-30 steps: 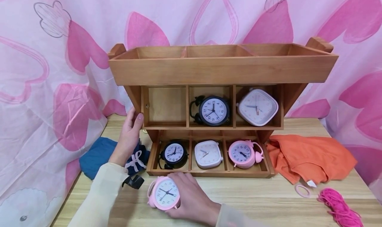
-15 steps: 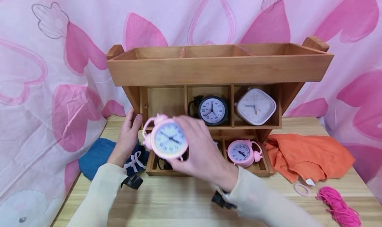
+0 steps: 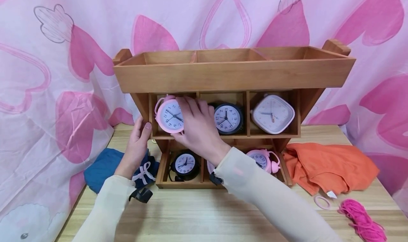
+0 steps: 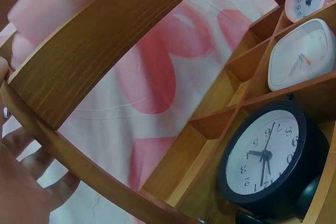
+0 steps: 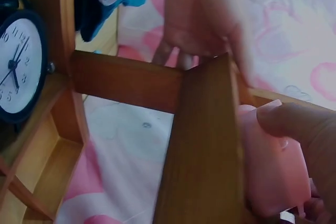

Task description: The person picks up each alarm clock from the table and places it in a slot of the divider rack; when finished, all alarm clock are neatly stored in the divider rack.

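Observation:
My right hand (image 3: 200, 130) grips a pink twin-bell alarm clock (image 3: 169, 116), which sits in the left compartment of the middle tier of a wooden shelf (image 3: 236, 75). Its bells point up and left; my fingers cover its right side. In the right wrist view the pink clock (image 5: 275, 169) shows side-on behind the tier's wooden edge. My left hand (image 3: 135, 148) holds the shelf's left side, thumb in front and fingers behind. Beside the held clock are a black alarm clock (image 3: 227, 118) and a white diamond-set clock (image 3: 275, 114).
The bottom tier holds a black clock (image 3: 185, 163), a pink clock (image 3: 262, 159) and a white clock mostly hidden by my right wrist. Blue cloth (image 3: 103, 169) lies left; orange cloth (image 3: 331, 167), a pink ring (image 3: 322, 202) and pink yarn (image 3: 363, 219) lie right. The top tier overhangs.
My right hand has lifted the pink alarm clock from the tabletop, up past the bottom tier and into the middle tier's left compartment. My left hand stays at the shelf's side.

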Available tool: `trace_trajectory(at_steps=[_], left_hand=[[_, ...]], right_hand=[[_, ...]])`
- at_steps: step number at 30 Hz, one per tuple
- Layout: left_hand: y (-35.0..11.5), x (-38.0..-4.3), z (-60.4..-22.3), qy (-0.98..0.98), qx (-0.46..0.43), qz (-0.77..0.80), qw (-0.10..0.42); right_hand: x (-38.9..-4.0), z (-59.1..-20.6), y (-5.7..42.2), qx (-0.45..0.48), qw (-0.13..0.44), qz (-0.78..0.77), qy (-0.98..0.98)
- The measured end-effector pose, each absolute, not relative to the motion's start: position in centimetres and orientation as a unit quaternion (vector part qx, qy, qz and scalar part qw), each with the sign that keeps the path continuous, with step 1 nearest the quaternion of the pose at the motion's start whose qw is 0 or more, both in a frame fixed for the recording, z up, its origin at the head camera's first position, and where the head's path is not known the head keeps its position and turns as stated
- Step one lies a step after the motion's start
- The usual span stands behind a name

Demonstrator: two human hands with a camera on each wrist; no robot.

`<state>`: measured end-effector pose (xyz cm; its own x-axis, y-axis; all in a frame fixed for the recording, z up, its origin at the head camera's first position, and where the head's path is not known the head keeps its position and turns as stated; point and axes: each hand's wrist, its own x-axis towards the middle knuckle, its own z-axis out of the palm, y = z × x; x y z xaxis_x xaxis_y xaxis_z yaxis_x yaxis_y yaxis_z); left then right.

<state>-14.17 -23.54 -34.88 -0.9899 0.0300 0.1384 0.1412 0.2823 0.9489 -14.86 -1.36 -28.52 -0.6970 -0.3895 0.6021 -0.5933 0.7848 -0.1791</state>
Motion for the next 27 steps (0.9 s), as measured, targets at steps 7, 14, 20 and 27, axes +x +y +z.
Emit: trace_trajectory(at_steps=[7, 14, 20, 27], left_hand=[[-23.6, -14.0, -34.9, -0.797, -0.054, -0.599, 0.047], [-23.5, -14.1, -34.8, -0.796, -0.052, -0.601, 0.045], [-23.5, -13.8, -34.3, -0.804, -0.049, -0.592, 0.039], [-24.4, -11.5, -34.0, -0.824, -0.032, -0.565, 0.039]], right_hand=[[-15.1, -29.5, -2.1, 0.249, 0.27, 0.13, -0.921], [-14.5, -29.1, -1.1, 0.271, 0.256, 0.116, -0.921], [-12.6, -28.1, 2.2, 0.312, 0.263, 0.213, -0.888], [-8.5, -28.6, 8.6, 0.29, 0.271, 0.287, -0.872]])
